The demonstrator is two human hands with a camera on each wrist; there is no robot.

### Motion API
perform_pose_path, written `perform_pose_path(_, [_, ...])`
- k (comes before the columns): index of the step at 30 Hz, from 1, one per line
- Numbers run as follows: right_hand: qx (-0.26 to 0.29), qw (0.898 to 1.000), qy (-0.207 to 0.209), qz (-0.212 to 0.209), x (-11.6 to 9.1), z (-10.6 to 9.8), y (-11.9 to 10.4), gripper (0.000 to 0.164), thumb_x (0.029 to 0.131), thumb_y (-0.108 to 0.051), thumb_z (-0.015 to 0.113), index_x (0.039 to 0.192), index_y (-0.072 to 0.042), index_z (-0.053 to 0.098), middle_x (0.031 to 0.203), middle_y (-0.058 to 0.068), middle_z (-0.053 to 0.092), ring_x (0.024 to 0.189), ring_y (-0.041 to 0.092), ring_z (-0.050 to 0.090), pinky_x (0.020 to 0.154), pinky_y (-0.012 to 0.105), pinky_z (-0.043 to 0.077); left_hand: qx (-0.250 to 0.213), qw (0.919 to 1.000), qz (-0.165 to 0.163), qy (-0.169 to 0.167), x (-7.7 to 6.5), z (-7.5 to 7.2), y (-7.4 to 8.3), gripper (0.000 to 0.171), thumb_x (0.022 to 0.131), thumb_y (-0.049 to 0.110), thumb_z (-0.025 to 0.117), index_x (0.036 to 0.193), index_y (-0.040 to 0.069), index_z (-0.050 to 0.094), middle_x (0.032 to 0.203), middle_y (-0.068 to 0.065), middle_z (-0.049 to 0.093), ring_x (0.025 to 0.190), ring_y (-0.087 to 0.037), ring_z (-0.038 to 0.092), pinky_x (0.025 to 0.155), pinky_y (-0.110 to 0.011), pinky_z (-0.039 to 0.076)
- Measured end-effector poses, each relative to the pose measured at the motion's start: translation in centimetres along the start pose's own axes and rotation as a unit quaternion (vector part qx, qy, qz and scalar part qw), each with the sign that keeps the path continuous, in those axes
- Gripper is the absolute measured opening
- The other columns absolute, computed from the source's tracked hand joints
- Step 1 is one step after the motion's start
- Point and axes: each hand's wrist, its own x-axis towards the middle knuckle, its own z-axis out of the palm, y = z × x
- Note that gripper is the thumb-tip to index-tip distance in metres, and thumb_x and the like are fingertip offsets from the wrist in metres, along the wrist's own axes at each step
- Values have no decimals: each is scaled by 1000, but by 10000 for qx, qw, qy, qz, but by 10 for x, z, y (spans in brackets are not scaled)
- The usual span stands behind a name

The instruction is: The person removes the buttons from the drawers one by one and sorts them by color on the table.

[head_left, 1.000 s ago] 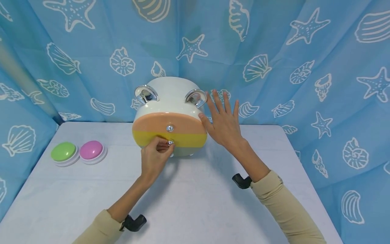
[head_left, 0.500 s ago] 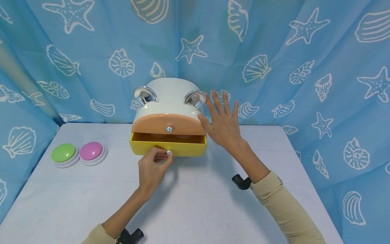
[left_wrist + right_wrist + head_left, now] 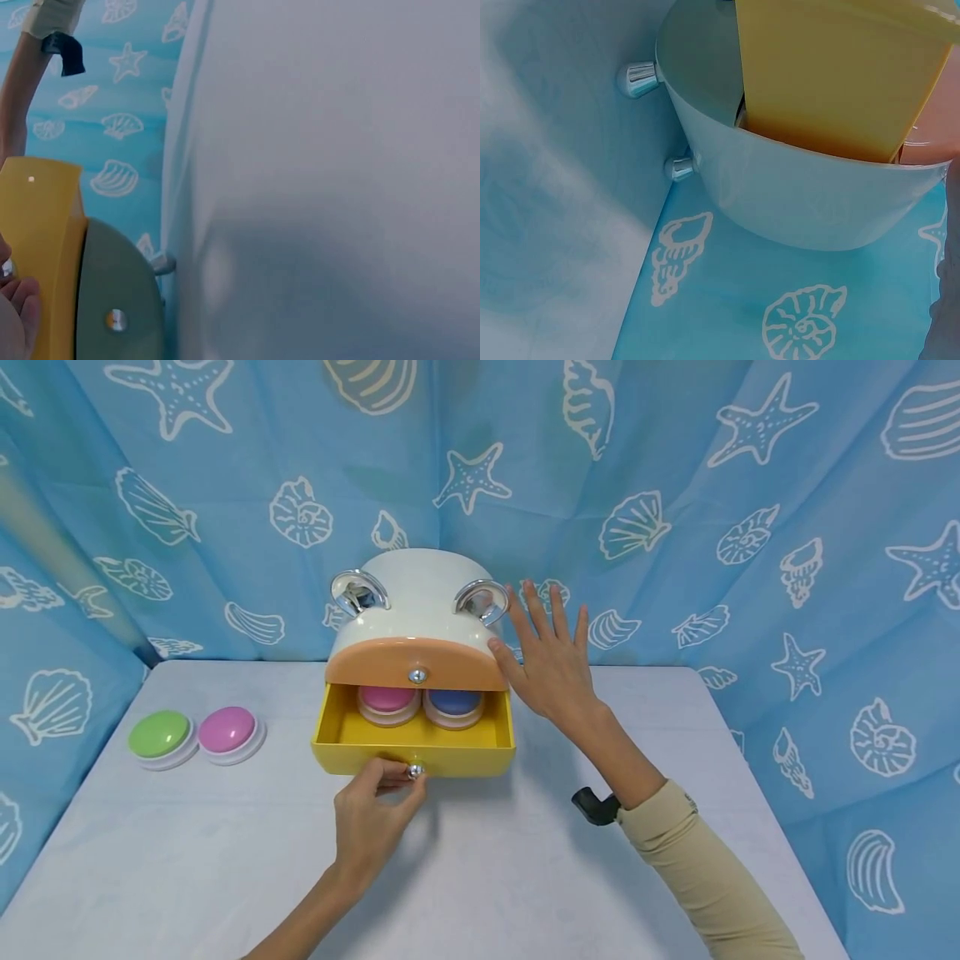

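Green disc [image 3: 159,734]: domed, at the left of the white table [image 3: 525,877].
Magenta disc [image 3: 227,729]: just right of the green one.
Left hand [image 3: 372,818]: thumb and fingertips pinch the silver knob [image 3: 416,771].
Yellow drawer [image 3: 465,762]: centre, drawn toward the near side; we log it further out than a moment ago.
Inside: pink disc [image 3: 387,697] left, blue disc [image 3: 454,702] right; both have come into view, so we judge them reachable from above.
White cabinet [image 3: 425,585]: far side of the drawer, its place unchanged.
Right hand [image 3: 551,668]: fingers straight and spread, holding nothing, at the cabinet's right side; we cannot tell whether it presses.
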Motion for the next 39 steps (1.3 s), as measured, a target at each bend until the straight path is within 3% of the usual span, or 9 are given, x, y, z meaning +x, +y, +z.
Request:
perform_pose_path(20, [33,10000,-1,22,0,1,1,71,105,-57,28,162,-23,5,167,4,0,150,26,-16,114,61,-14,169,9996,235,28,-22,-13,15,31,63,-3,85,86,5,67,80,-3,71,65,-16,70,61,-22,58])
perform_pose_path(29, [15,10000,-9,31,1,-1,0,70,105,-56,30,162,-22,6,167,5,1,150,27,-15,114,62,-13,132,9998,-57,-169,-27,-17,21,21,71,3,81,86,4,66,79,-3,71,68,-16,70,66,-19,57])
perform_pose_path(36, [22,10000,31,-3,1,-1,0,70,105,-57,29,162,-23,7,167,5,2,150,28,-13,114,62,-12,236,9994,267,-1,-29,-18,21,32,62,-2,85,86,5,66,80,-2,70,65,-15,70,61,-21,58])
perform_pose_path(39, [18,10000,55,-24,0,0,0,70,105,-57,29,162,-23,6,167,5,2,151,29,-12,114,62,-13,249,9995,172,-39,-30,-20,22,28,64,0,85,85,5,66,80,-1,70,66,-15,70,62,-20,57])
